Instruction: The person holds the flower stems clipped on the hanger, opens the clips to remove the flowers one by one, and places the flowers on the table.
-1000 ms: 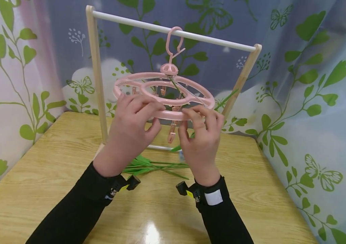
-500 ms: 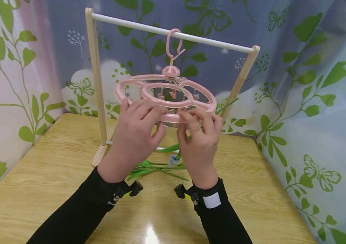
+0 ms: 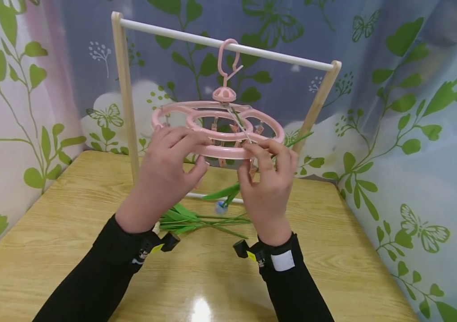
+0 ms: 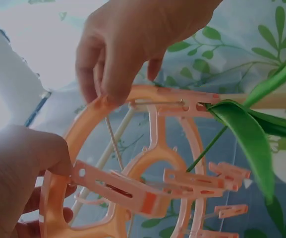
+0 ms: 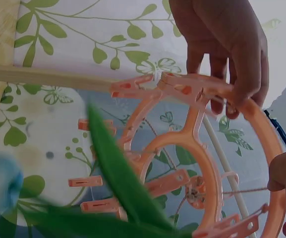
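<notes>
A pink round clip hanger (image 3: 228,153) hangs by its hook from a white rail. My left hand (image 3: 168,165) grips the near rim at its left, fingers over the top and thumb lower down. Farther right on the same rim, my right hand (image 3: 270,183) pinches it with curled fingers. Several pink clips (image 4: 123,191) dangle beneath the ring. A blue flower (image 3: 221,207) with long green leaves (image 4: 249,144) hangs head down below the ring, just left of my right hand. In the right wrist view its leaf (image 5: 120,173) crosses in front of the clips.
The rail (image 3: 172,33) spans a stand with wooden posts (image 3: 125,94). Green-stemmed flowers (image 3: 196,221) lie on the wooden table (image 3: 196,277) under the hanger. Leaf-patterned curtains (image 3: 417,179) enclose the back and sides.
The hanger has turned a little, shifting its clips. The blue flower has come out leftward from behind my right hand. Both hands stay at the rim; the left has shifted slightly left.
</notes>
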A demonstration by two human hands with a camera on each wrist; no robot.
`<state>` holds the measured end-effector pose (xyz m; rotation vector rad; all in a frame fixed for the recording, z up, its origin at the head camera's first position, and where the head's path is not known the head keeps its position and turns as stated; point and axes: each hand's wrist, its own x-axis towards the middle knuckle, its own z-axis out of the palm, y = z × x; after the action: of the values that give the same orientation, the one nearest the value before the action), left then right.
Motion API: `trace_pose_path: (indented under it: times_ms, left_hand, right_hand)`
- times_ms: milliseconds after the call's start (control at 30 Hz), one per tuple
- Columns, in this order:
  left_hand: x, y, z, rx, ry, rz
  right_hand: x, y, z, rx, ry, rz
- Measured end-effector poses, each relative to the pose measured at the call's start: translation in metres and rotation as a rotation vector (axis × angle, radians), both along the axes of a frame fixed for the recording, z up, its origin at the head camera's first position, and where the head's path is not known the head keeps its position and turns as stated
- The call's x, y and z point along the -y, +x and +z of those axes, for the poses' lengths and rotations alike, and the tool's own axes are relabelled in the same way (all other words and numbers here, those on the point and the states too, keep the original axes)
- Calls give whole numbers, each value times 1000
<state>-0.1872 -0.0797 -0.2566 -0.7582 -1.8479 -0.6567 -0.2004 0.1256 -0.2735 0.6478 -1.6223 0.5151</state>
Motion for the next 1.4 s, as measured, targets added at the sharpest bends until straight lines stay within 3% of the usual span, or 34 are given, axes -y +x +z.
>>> trace_pose_path:
  times_ms: [100,433,533,833,1100,1400]
  left_hand:
    - [2,-1,0,-12,-13,-6]
    - [-16,8,-3,-103,-105,98]
    - [-16,8,-2,-98,-103,93]
    - [-1,3,4,-30,-18,-14]
    - [-5,8,4,-83,-62,40]
    - [-9,6,3,-58,-48,20]
  right_hand:
    - [-2,-2,-1,5,-9,-2]
    - [15,5,-4,-8,69,-11]
    - [14,6,-5,-2,78,-1]
    - [-3,0,-1,32,31,-10]
    - [6,4,-2,42,83,31]
    - [10,5,-2,41,113,63]
